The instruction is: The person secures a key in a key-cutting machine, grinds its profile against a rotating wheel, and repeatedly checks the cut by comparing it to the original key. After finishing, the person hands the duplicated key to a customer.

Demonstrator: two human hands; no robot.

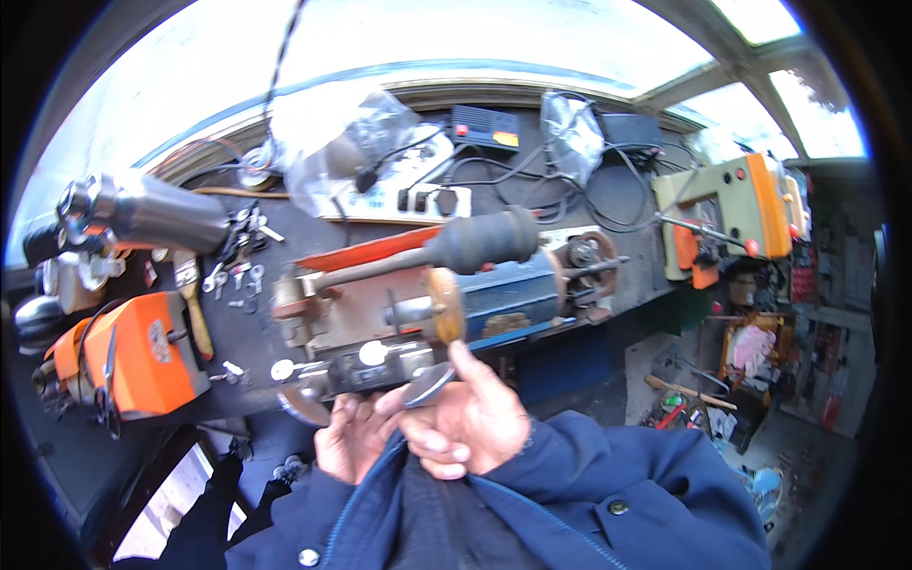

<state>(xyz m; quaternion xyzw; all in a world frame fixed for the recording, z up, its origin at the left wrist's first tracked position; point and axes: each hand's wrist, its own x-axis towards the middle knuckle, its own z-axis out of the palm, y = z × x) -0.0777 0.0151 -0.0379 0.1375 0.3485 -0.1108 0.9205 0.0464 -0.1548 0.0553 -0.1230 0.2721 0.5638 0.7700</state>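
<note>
Your right hand (470,423) pinches a small metal key (429,383) between thumb and fingers, right at the key-cutting machine (427,304) on the bench (237,328). Your left hand (347,439) curls just beside it; I cannot tell its grip.

The person wears a dark blue jacket (608,484) with long sleeves and an open zip down the front. It has small round buttons (618,507), and a dark grey top (446,522) shows underneath. Both hands are bare.

Your fingers (432,408) pinch a dull metal blade (427,385); wooden wheel (445,304) worn matt; orange plastic case (142,356) glossy.
</note>
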